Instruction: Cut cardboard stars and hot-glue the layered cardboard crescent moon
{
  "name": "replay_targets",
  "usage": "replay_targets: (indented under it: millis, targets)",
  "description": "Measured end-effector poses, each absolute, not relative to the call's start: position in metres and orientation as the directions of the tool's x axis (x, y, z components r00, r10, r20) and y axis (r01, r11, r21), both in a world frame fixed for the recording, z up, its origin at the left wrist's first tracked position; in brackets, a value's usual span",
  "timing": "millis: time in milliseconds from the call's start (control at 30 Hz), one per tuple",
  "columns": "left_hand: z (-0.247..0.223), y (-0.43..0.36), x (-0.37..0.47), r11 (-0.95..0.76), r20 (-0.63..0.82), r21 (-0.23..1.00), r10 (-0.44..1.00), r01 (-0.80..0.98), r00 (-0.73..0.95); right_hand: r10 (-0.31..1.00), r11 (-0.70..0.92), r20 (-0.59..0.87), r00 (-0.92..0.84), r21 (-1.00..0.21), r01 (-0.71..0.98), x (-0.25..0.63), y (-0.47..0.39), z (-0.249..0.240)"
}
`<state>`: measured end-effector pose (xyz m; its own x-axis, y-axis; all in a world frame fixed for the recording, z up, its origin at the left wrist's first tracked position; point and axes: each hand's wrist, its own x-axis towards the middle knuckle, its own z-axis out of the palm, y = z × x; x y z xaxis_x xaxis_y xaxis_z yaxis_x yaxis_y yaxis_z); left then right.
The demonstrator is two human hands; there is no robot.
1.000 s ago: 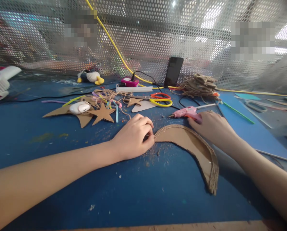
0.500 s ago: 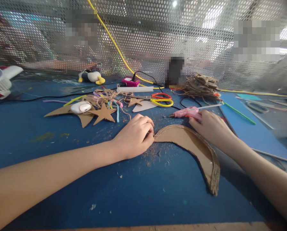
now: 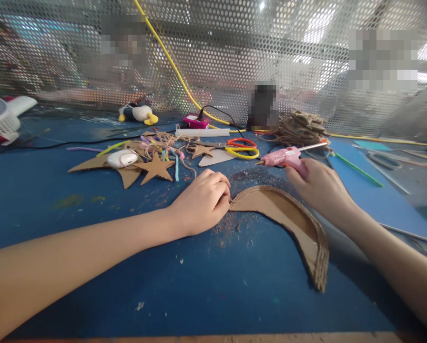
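Observation:
A cardboard crescent (image 3: 281,209) lies on the blue table, with rows of brown twine running along its outer edge. My left hand (image 3: 202,202) rests at the crescent's left tip, fingers curled and pinched around that end and the twine there. In my right hand (image 3: 319,183) is a pink hot glue gun (image 3: 283,156), gripped by its handle above the table behind the crescent. Its nozzle points left, and a glue stick (image 3: 315,146) sticks out of its back end.
Behind my left hand lie a cardboard star (image 3: 157,168), a white rounded case (image 3: 122,158) and tangled twine. Scissors (image 3: 242,148) with red and yellow handles lie farther back, near a heap of twine (image 3: 301,127). A blue board (image 3: 388,190) is at right; perforated metal mesh (image 3: 213,57) stands behind.
My right hand has lifted the glue gun off the table, raising it slightly up and to the right. My left hand and the crescent have stayed put.

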<state>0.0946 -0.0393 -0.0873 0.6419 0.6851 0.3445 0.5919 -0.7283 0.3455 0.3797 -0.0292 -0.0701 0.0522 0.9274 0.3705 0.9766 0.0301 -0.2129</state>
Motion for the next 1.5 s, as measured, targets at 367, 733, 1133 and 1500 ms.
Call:
replay_targets:
  millis: [367, 733, 1133, 1500]
  targets:
    - [-0.088, -0.039, 0.095, -0.73, 0.362, 0.349, 0.684, 0.588, 0.633, 0.804, 0.397, 0.514, -0.3, -0.089, 0.913, 0.367, -0.042, -0.074]
    - [-0.084, -0.04, 0.096, -0.734, 0.363, 0.353, 0.679, 0.58, 0.638, 0.804, 0.392, 0.49, -0.338, -0.008, 0.92, 0.365, -0.043, -0.081]
    - [-0.082, -0.04, 0.096, -0.739, 0.359, 0.352, 0.674, 0.575, 0.646, 0.786, 0.403, 0.487, -0.382, 0.066, 0.913, 0.362, -0.046, -0.08]
    - [-0.083, -0.04, 0.096, -0.736, 0.343, 0.362, 0.676, 0.572, 0.653, 0.779, 0.431, 0.472, -0.412, 0.074, 0.899, 0.365, -0.044, -0.081]
